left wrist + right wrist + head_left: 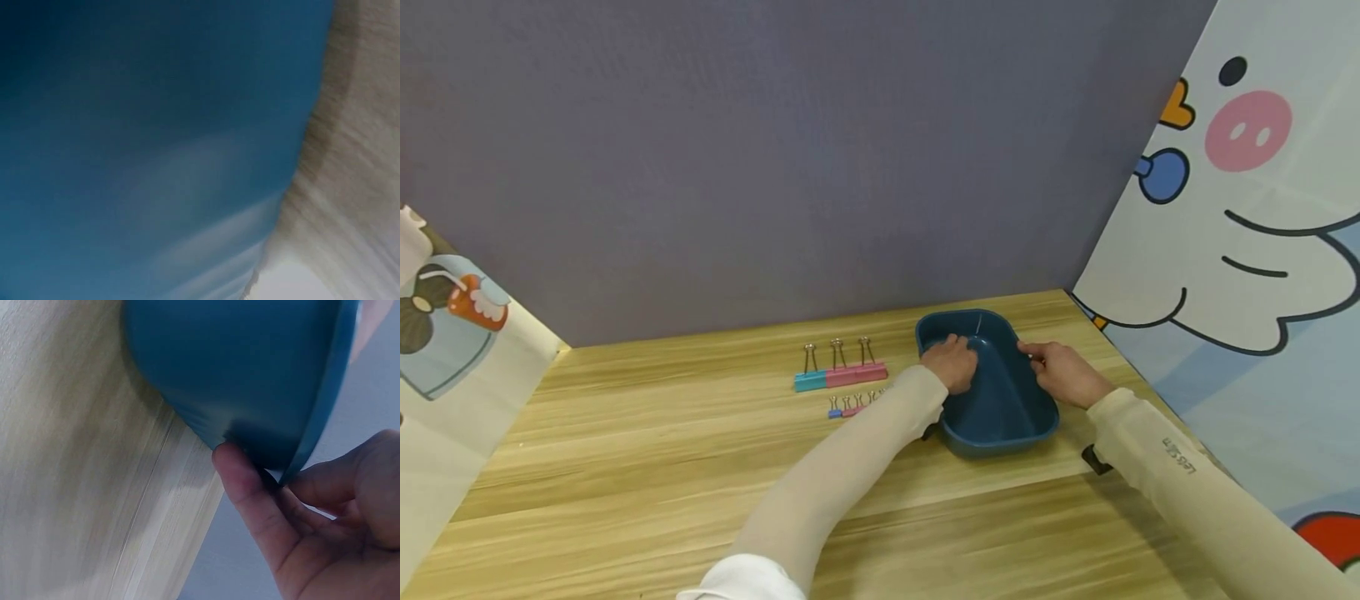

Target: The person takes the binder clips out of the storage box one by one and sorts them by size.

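A dark blue plastic bin (1000, 396) with rounded corners stands on the wooden table. My right hand (1066, 372) pinches its right rim; in the right wrist view the thumb is at the inner side and the fingers (240, 475) press on the outer wall. Over the left rim, my left hand (951, 363) reaches down into the bin, its fingertips mostly hidden, and I cannot tell whether it holds anything. The bin's blue wall (156, 156) fills most of the left wrist view. Left of the bin, large binder clips (856, 374) form a row, one teal and others pink.
In front of the large clips lies a row of several small binder clips (850, 412), one blue and others pink, partly covered by the left sleeve (865, 442). A grey panel (775, 167) stands behind the table (625, 450), and a cartoon-printed panel (1247, 267) borders the right side.
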### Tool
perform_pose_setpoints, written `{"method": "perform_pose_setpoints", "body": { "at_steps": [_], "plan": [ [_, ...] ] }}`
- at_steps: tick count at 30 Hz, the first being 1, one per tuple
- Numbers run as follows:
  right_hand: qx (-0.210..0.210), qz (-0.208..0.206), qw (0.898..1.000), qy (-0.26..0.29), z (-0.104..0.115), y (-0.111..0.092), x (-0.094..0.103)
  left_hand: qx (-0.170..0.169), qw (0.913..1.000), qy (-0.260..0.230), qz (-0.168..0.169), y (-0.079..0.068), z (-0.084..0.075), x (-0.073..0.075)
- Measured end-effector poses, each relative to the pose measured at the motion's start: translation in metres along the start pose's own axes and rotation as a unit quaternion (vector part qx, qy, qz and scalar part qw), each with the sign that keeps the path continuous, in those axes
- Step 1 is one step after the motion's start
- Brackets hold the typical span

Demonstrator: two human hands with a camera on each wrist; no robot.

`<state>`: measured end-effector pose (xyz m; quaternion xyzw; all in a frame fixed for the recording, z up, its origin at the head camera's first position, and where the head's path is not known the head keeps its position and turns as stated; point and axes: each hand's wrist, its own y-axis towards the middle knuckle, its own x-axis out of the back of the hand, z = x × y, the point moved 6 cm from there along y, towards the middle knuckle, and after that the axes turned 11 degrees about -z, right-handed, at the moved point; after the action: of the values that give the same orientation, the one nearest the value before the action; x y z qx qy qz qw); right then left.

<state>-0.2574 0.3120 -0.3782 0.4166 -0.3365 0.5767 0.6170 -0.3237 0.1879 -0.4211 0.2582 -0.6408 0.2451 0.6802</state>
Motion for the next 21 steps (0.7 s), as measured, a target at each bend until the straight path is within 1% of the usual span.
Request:
{"method": "perform_pose_setpoints", "body": {
  "at_steps": [8,11,19,21],
  "plan": [
    [0.001,-0.001,1.000,0.006,-0.0010,-0.0003,-0.0003,0.010,0.9990,-0.034,-0.028,0.0015,0.0017,0.0017],
    [0.001,-0.001,1.000,0.005,-0.0006,-0.0003,0.0002,0.002,0.9982,-0.050,-0.034,0.0015,0.0020,0.0025],
    [-0.006,0.007,1.000,0.001,-0.0006,-0.0003,-0.0008,-0.015,0.9964,-0.067,-0.050,-0.0018,0.0005,0.0055],
    [-0.005,0.008,1.000,0.002,-0.0010,-0.0007,-0.0011,-0.019,0.9949,-0.078,-0.061,-0.0021,0.0004,0.0075]
  ]
}}
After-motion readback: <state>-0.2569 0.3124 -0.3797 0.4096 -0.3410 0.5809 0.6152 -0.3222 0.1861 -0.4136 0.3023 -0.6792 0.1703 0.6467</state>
